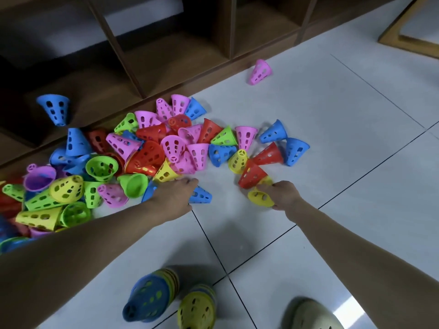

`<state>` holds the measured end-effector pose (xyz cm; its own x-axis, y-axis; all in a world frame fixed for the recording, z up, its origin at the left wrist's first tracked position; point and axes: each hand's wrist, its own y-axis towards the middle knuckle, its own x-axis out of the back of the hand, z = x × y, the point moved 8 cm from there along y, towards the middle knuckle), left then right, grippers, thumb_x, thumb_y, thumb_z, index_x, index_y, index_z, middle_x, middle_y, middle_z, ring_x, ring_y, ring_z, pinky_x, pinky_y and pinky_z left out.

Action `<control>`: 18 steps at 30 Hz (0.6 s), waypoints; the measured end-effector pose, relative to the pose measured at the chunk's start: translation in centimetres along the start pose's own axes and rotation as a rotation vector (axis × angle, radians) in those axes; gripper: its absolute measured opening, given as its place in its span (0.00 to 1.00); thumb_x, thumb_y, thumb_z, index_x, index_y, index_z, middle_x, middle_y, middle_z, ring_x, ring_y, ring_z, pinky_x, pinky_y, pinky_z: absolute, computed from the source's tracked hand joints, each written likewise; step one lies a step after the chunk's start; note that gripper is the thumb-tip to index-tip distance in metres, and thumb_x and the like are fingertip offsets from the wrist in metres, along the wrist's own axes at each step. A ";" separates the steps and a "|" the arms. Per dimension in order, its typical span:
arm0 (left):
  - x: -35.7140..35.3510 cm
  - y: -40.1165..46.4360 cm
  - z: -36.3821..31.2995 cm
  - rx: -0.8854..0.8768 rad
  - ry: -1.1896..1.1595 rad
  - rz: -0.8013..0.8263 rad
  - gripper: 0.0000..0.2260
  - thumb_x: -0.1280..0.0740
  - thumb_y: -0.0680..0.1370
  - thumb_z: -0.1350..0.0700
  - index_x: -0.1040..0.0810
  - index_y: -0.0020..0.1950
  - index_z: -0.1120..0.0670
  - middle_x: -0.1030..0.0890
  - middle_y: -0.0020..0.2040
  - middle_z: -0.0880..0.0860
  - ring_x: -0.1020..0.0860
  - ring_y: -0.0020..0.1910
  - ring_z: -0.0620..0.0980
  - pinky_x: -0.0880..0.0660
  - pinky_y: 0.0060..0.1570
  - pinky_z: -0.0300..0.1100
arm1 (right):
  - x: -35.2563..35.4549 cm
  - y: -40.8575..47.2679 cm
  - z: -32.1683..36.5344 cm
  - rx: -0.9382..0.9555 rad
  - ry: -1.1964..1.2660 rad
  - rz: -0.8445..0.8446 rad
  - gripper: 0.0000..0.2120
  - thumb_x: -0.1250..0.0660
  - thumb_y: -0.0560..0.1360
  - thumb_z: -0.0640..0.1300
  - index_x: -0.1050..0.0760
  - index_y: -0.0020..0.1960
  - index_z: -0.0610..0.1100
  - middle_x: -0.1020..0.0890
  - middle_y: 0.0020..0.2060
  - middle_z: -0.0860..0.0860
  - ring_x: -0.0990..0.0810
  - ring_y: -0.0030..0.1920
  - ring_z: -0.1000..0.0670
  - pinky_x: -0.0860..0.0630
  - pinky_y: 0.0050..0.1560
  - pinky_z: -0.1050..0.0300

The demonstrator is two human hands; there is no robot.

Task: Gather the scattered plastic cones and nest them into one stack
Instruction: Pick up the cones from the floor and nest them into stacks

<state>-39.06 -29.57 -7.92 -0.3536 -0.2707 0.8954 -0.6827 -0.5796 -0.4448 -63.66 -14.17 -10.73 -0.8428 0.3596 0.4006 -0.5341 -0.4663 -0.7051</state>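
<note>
Many perforated bright cones lie heaped; hands grip blue cone and yellow cone.

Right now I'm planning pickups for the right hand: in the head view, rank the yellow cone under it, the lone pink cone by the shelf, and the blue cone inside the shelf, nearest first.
1. Yellow perforated plastic cone: in the right hand's grip.
2. Lone pink perforated plastic cone: far ahead, by the wooden shelf.
3. Blue perforated plastic cone: far left, inside the shelf.
</note>
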 end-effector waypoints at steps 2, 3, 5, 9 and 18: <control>-0.9 0.1 0.4 0.023 0.000 0.064 0.26 0.27 0.71 0.45 0.31 0.65 0.49 0.24 0.62 0.49 0.22 0.58 0.53 0.23 0.48 0.47 | -0.3 -0.5 -0.4 0.027 -0.025 0.016 0.12 0.25 0.73 0.49 0.23 0.39 0.41 0.23 0.34 0.49 0.25 0.34 0.50 0.26 0.39 0.54; -1.2 0.0 0.6 0.030 -0.026 0.078 0.25 0.26 0.70 0.45 0.30 0.63 0.49 0.24 0.62 0.49 0.22 0.58 0.53 0.23 0.48 0.47 | -0.5 -0.9 -0.9 0.036 -0.036 0.020 0.12 0.25 0.72 0.48 0.23 0.38 0.42 0.23 0.34 0.49 0.25 0.34 0.50 0.27 0.38 0.54; -1.4 -0.3 0.7 0.033 -0.079 0.070 0.26 0.26 0.70 0.44 0.28 0.64 0.49 0.27 0.62 0.51 0.24 0.60 0.53 0.23 0.52 0.48 | -0.9 -1.8 -1.9 0.043 -0.054 0.032 0.12 0.25 0.72 0.49 0.24 0.39 0.42 0.25 0.34 0.49 0.27 0.35 0.49 0.30 0.38 0.55; -1.0 -1.6 1.0 0.008 -0.195 -0.005 0.27 0.27 0.69 0.37 0.26 0.64 0.47 0.30 0.57 0.50 0.27 0.57 0.51 0.26 0.51 0.46 | -2.2 -4.4 -3.2 0.064 0.029 0.115 0.14 0.25 0.72 0.51 0.24 0.42 0.41 0.26 0.36 0.49 0.27 0.38 0.49 0.31 0.40 0.55; 1.6 -8.3 2.3 0.040 -0.738 -0.033 0.25 0.34 0.69 0.29 0.30 0.42 0.51 0.28 0.38 0.47 0.28 0.34 0.45 0.28 0.37 0.44 | -5.1 -16.7 2.4 0.607 0.243 0.315 0.06 0.29 0.78 0.45 0.24 0.45 0.46 0.18 0.41 0.50 0.23 0.42 0.48 0.26 0.46 0.52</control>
<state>-32.48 -26.99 -2.70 0.1988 -0.6911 0.6949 -0.6566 -0.6203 -0.4290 -50.58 -10.19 0.41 -0.9618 0.2708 0.0405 -0.2707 -0.9186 -0.2879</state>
